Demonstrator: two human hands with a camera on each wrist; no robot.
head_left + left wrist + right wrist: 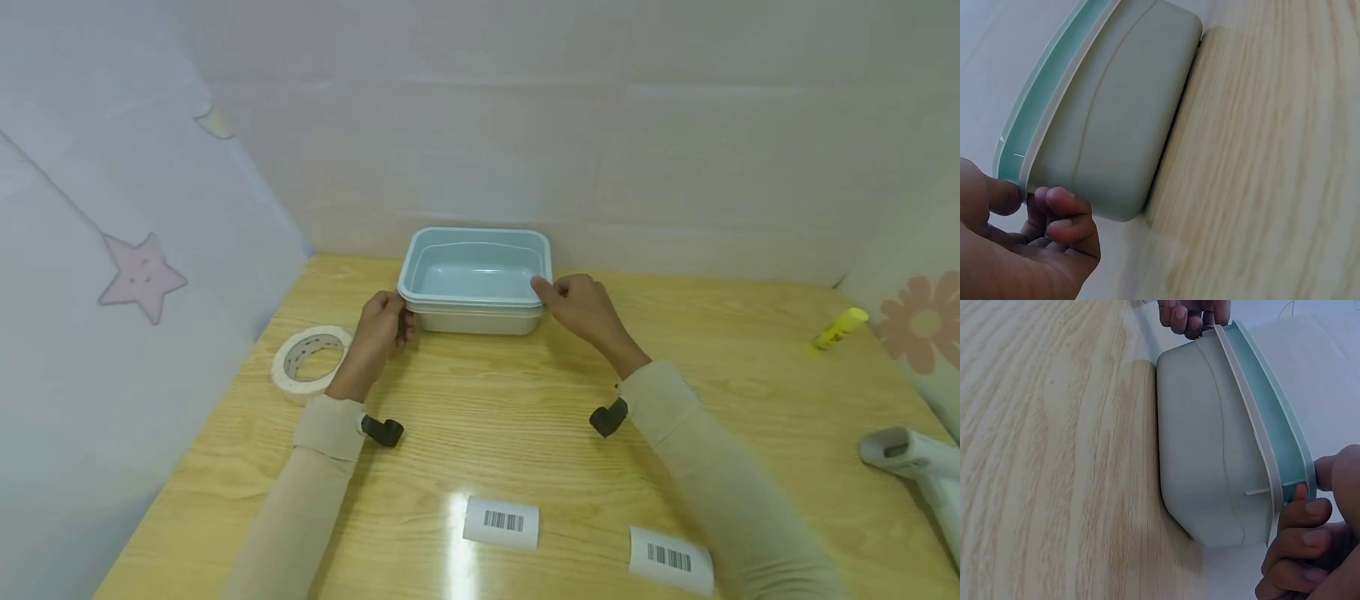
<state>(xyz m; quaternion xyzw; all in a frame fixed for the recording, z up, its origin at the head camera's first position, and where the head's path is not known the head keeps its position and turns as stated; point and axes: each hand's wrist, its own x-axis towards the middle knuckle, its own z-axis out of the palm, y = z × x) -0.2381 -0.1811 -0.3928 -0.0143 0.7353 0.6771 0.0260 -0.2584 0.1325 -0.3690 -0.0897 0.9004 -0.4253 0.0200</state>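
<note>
A light blue plastic bin sits nested in a pale grey bin at the back of the wooden table. At the left end, my left hand pinches the stacked rims, with curled fingers under the grey rim. My right hand grips the blue bin's rim at the right end. Its thumb lies over the rim and its fingers are bent beneath. In the right wrist view, a strip of the blue bin shows above the grey rim.
A masking tape roll lies left of the bins. Two barcode labels, one nearer the middle and one further right, lie in front. A yellow glue stick and a white handheld scanner are at the right. A wall sheet hangs behind.
</note>
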